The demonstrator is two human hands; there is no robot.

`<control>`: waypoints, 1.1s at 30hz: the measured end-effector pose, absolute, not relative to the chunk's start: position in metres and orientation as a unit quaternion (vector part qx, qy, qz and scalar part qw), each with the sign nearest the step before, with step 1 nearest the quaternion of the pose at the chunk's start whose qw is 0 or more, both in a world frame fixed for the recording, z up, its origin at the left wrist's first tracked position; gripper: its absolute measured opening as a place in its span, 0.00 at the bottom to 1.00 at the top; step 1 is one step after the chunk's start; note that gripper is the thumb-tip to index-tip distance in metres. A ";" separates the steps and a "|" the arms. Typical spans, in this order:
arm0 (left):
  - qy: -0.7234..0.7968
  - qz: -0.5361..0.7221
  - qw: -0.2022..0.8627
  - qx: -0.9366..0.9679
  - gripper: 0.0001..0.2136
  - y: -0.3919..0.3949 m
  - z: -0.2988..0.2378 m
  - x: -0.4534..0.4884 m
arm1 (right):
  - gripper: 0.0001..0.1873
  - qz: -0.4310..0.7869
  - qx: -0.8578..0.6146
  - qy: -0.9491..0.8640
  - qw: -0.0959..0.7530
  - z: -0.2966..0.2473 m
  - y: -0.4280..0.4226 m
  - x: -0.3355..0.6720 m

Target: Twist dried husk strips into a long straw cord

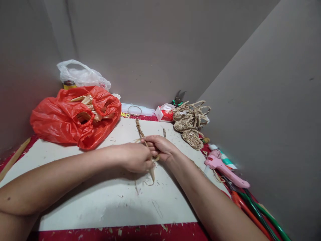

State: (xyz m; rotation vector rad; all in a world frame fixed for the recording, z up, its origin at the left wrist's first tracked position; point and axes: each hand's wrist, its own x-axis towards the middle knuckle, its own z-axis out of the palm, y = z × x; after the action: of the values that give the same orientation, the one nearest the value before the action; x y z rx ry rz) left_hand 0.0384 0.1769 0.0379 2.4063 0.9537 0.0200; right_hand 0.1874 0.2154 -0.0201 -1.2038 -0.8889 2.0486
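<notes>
At the left edge of the frame, a pale strip (15,158) is being kept company by a red bag (51,117) at upper left, from whose openings dry husk (87,101) is being shown. Near the middle, the left hand (137,157) is being held palm down, its fingers being curled in a narrow grip on pale strands (152,175); the exact hold is being hidden by the back of the hand, while loose ends are being left trailing below it over the white board (82,204).

Just above the left hand, at the centre of the frame, the cord (139,128) is being held with its long axis running up the picture and leaning slightly left, its free, darker tip being pointed toward the back edge of the board. Its lower end is being pinched by the right hand (160,147), thumb and fingers being closed around it; of the two hands, the right is being placed nearer that tip, with the left being set lower, on the side of the loose ends. The hands are being held close together, and whether they are touching cannot be told.

Farther right, woven pieces (192,139) are being seen piled beside the board, with a pink glue gun (227,171) being angled below them.
</notes>
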 end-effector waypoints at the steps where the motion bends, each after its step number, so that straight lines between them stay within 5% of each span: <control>1: 0.357 0.022 0.317 0.878 0.11 0.184 0.042 0.034 | 0.07 0.777 -0.444 -0.332 0.297 -0.021 0.217 0.190; 6: 0.478 0.266 0.384 0.744 0.08 0.229 0.015 0.024 | 0.04 0.796 -0.399 -0.351 0.292 -0.027 0.222 0.198; 11: 0.430 0.256 0.632 0.591 0.08 0.232 -0.020 0.036 | 0.07 0.789 -0.397 -0.380 0.275 -0.026 0.222 0.200; 16: 0.436 0.249 0.522 0.689 0.08 0.231 -0.016 0.030 | 0.09 0.738 -0.436 -0.453 0.245 -0.016 0.218 0.200; 21: 0.419 0.211 0.450 0.760 0.11 0.238 -0.017 0.025 | 0.10 0.561 -0.492 -0.626 0.226 -0.017 0.215 0.198; 28: 0.452 0.220 0.483 0.717 0.11 0.235 -0.020 0.029 | 0.10 0.332 -0.524 -0.753 0.217 -0.024 0.216 0.195; 33: 0.473 0.242 0.504 0.681 0.08 0.230 -0.017 0.030 | 0.10 0.297 -0.552 -0.754 0.194 -0.011 0.214 0.200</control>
State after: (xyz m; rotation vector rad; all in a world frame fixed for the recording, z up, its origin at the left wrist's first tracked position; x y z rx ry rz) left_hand 0.0301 0.2297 -0.0175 1.6427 1.1421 0.5837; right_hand 0.2003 0.2138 -0.0114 -1.5481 -2.1144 0.8341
